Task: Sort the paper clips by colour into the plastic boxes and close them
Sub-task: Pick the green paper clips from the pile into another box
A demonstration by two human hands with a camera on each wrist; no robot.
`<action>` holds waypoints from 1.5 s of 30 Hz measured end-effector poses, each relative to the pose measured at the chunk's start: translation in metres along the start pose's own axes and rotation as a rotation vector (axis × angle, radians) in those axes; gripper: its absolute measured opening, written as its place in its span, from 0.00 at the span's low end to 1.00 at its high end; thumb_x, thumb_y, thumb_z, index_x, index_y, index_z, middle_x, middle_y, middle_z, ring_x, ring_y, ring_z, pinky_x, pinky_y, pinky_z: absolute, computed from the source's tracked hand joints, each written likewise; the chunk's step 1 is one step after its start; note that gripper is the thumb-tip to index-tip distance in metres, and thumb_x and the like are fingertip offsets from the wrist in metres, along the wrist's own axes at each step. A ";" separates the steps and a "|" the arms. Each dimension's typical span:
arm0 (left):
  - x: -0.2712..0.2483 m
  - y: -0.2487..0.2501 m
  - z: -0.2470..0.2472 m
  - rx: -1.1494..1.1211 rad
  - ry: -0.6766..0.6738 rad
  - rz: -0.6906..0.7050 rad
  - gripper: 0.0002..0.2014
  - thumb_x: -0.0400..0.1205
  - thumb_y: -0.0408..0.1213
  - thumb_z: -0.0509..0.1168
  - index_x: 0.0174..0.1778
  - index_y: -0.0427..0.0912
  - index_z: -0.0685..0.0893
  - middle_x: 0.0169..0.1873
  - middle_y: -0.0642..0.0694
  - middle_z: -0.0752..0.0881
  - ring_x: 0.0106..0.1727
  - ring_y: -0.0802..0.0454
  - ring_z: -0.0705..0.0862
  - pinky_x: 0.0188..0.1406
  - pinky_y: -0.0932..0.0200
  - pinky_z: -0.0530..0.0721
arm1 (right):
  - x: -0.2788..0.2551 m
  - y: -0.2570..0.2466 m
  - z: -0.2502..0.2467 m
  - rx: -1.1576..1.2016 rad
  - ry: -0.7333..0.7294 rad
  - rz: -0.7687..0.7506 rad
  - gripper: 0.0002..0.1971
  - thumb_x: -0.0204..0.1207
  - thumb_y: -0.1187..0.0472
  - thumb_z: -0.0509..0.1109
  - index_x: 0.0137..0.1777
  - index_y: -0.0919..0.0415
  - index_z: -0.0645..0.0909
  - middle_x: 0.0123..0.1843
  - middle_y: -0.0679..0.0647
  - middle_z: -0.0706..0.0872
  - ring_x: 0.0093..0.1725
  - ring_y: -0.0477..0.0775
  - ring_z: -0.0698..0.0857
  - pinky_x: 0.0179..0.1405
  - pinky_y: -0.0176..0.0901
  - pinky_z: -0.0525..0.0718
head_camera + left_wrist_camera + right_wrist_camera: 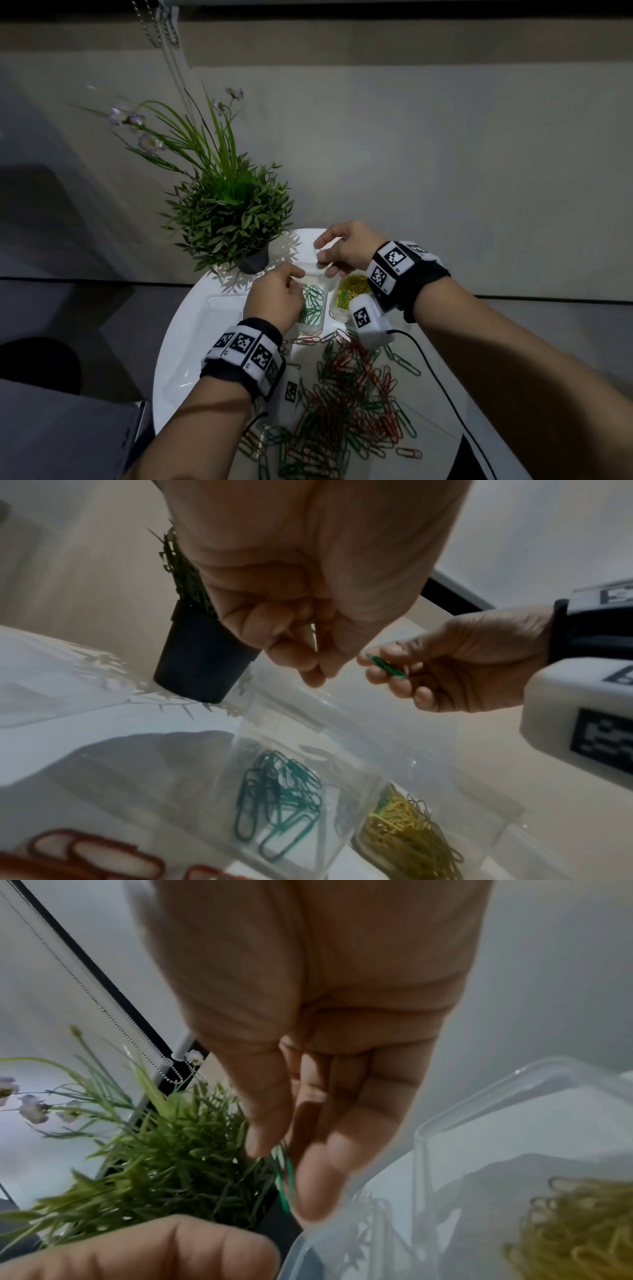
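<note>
Holding a green paper clip [386, 666] pinched in the fingertips, the right hand [346, 248] hovers just past the far end of the open box of green clips [310, 308], which sits left of the yellow-clip box [349, 296] on the white counter [191, 329]. The left hand [275, 298] is curled above that box, seemingly pinching a thin dark clip. Releasing should come low over the opening, because the mixed red and green pile [346, 397] nearer the person remains unsorted

I am looking at a round white table [178, 342] low in the frame, carrying a black-potted green plant [253, 262] at its upper edge, two clear plastic boxes [310, 329] mid-table, and loose red and green paper clips [349, 394] sprawling below.
</note>
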State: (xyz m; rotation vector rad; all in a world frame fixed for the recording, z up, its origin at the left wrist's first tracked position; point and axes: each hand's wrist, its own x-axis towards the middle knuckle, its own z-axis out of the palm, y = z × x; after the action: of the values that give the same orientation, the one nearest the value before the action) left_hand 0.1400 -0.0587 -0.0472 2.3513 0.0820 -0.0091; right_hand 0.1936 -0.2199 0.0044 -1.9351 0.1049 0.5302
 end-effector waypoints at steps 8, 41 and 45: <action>-0.005 -0.006 0.003 0.004 -0.015 -0.024 0.09 0.80 0.34 0.63 0.53 0.49 0.85 0.44 0.48 0.83 0.38 0.53 0.78 0.43 0.61 0.76 | 0.004 0.014 -0.011 -0.842 0.132 0.014 0.03 0.70 0.64 0.74 0.39 0.63 0.89 0.36 0.56 0.89 0.37 0.56 0.87 0.35 0.40 0.83; 0.004 0.037 0.028 -0.264 -0.220 0.058 0.07 0.77 0.37 0.73 0.50 0.46 0.90 0.31 0.57 0.85 0.31 0.70 0.80 0.34 0.81 0.74 | -0.018 0.028 -0.039 -0.535 -0.046 -0.088 0.14 0.75 0.74 0.68 0.33 0.56 0.82 0.30 0.48 0.84 0.29 0.41 0.81 0.32 0.29 0.76; 0.004 0.043 0.026 -0.321 -0.237 0.032 0.05 0.79 0.32 0.70 0.38 0.43 0.88 0.26 0.55 0.83 0.24 0.69 0.77 0.30 0.78 0.73 | -0.021 0.030 -0.041 -0.420 -0.056 -0.074 0.12 0.77 0.72 0.67 0.36 0.57 0.82 0.31 0.49 0.85 0.29 0.39 0.80 0.36 0.31 0.77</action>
State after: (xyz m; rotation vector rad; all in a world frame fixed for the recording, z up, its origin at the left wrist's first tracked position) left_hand 0.1475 -0.1067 -0.0353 2.0148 -0.0672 -0.2412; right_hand 0.1783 -0.2726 0.0008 -2.3190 -0.1237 0.5913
